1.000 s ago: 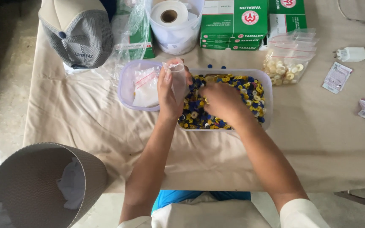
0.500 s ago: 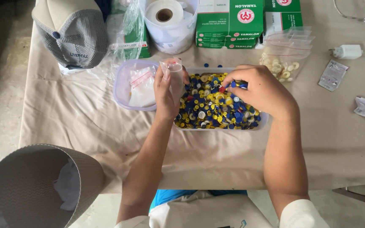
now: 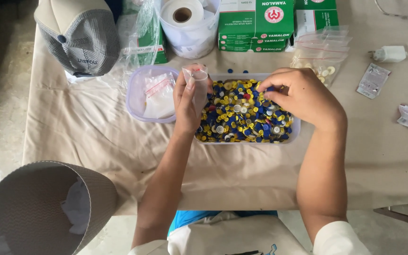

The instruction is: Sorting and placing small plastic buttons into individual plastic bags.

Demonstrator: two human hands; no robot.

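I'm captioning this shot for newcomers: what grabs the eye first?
The clear tray heaped with blue, yellow and white buttons at mid-table. Over it, the left hand holds up a small clear bag, and the right hand pinches among the buttons. A grey cap lies top left.

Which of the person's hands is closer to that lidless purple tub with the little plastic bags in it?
The left. The left hand, holding a small clear bag, is just beside the purple tub. The right hand is farther away, over the tray of buttons.
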